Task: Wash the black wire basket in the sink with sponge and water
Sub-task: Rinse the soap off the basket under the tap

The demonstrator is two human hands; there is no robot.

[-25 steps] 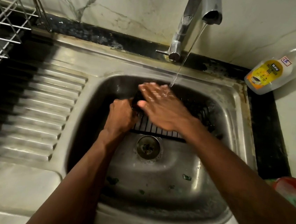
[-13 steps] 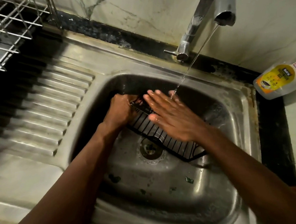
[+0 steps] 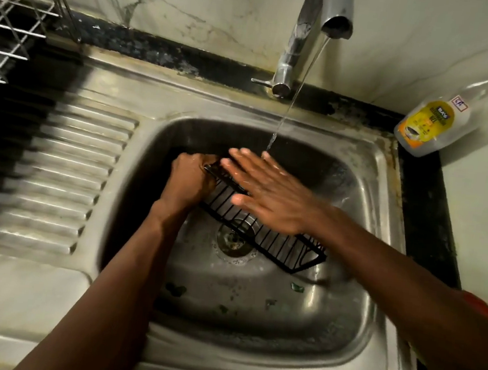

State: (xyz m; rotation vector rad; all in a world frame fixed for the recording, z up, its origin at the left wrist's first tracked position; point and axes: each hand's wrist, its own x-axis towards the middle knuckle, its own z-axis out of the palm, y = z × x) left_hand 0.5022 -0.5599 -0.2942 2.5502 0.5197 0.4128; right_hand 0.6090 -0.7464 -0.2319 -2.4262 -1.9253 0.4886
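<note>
The black wire basket (image 3: 278, 245) hangs tilted over the drain in the steel sink (image 3: 379, 259), its left end high and its right end low. My left hand (image 3: 190, 180) is closed around the basket's upper left corner. My right hand (image 3: 268, 196) lies flat on the basket's wires with fingers spread, wet. A thin stream of water falls from the tap (image 3: 329, 16) onto the fingertips of my right hand. No sponge is in view.
A bottle with a yellow label (image 3: 442, 118) leans at the sink's back right corner. A metal dish rack (image 3: 9, 30) stands at the far left above the ribbed drainboard (image 3: 66, 172). Small green scraps (image 3: 297, 287) lie on the sink floor. Something red (image 3: 483, 306) shows behind my right forearm.
The basket has tipped from lying near the back wall to slanting across the drain, its right end swinging toward me. My flat right hand stayed on the wires under the stream.
</note>
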